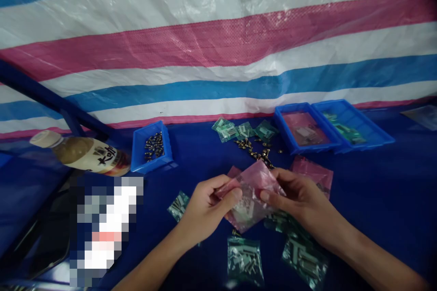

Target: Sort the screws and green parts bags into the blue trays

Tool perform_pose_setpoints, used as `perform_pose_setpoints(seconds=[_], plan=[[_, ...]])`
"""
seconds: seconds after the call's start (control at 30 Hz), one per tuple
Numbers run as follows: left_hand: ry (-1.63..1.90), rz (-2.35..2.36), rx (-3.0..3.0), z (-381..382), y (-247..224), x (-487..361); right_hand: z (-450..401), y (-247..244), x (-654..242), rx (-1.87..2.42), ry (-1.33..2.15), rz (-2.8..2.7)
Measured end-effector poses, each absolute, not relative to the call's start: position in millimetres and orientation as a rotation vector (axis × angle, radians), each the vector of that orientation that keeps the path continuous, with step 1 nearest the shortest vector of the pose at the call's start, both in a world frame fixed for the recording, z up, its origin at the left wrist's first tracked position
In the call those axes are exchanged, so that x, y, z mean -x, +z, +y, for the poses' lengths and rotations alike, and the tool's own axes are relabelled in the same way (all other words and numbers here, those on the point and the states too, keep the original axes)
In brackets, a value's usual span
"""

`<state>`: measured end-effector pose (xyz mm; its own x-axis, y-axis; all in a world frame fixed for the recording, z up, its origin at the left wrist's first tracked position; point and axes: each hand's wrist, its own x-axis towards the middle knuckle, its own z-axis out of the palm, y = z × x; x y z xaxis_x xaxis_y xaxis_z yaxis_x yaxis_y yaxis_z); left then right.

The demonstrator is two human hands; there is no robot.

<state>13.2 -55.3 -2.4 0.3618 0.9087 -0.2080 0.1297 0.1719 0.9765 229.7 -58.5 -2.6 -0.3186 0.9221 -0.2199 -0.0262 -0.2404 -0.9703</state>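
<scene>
My left hand [208, 209] and my right hand [300, 200] both pinch a translucent pink plastic bag [251, 195] above the blue table cover [375, 191]. Pale small parts show through the bag, though their shape is unclear. Below my hands lie several green-tinted bags of metal parts, including one [244, 260] and another [305, 259]. A smaller one [179, 205] lies left of my left hand. A second pink bag [316, 175] lies just beyond my right hand. Loose brass-coloured fasteners [254, 152] are scattered ahead.
A blue bin of dark fasteners [152, 148] and two blue trays [303, 127] [351, 122] stand at the back. Green bags [235, 129] lie between them. A drink bottle [87, 154] lies left, beside a pixelated blur [105, 232]. A striped tarp [218, 45] forms the back wall.
</scene>
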Motion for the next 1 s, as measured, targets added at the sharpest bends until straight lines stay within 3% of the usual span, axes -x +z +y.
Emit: perform_pose_setpoints(seconds=[0.43,1.0], plan=[[0.731,1.012,-1.129,-52,-10,-14,-58,2,-227,1.136,1.695,-1.169],[0.384,0.969,-1.618,-57,6,-15,-60,-2,-240,1.186,1.807,-1.503]])
